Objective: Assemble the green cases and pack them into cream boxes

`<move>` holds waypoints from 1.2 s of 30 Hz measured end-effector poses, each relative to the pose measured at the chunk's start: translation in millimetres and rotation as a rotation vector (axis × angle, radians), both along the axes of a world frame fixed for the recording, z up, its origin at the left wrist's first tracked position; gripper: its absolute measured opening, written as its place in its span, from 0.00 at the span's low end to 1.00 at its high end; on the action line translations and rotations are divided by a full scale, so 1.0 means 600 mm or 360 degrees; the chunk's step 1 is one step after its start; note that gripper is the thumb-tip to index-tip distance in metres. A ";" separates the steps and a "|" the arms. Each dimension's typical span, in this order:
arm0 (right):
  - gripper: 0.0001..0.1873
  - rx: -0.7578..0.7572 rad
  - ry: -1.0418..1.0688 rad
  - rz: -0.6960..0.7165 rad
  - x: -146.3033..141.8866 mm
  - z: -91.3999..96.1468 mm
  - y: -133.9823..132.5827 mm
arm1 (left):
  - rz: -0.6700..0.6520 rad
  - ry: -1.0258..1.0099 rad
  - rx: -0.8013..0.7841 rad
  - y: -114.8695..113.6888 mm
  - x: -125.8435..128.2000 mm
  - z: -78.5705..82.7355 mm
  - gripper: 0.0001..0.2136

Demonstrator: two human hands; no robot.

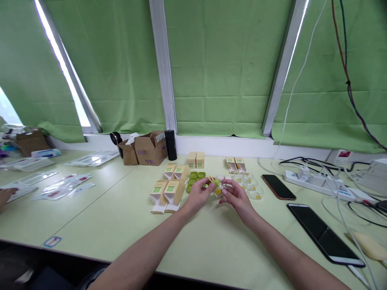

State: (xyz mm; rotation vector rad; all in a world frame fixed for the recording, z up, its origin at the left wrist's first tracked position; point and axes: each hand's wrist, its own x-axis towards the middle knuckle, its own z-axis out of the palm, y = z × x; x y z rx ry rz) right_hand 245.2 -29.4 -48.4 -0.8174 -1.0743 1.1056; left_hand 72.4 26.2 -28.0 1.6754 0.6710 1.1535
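Observation:
In front of me, my left hand [197, 196] pinches a small container with a green top and a clear lower part [217, 188]. A yellow spot shows on its clear part. From the other side, the fingers of my right hand [238, 198] are closed round the same piece; part of it is hidden by fingers. Just behind my left hand sit several green square cups [193, 179]. Several clear rounded covers with yellow spots [250, 186] lie beyond my right hand. To the left stand open small cartons [167, 192] with green labels, flaps towards me.
Closed small boxes [196, 160] and more open cartons [236, 165] stand farther back. Phones [278, 187], a power strip [317, 183] and loose cables are at right. Cardboard boxes [150, 149], a black cylinder [171, 145] and plastic packets [65, 186] are left. Another person's hand [6, 195] shows at the far left.

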 end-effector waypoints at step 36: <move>0.23 0.0243 -0.0109 -0.0014 -0.007 0.021 -0.015 | 0.0173 0.0212 0.0402 -0.024 0.000 0.009 0.16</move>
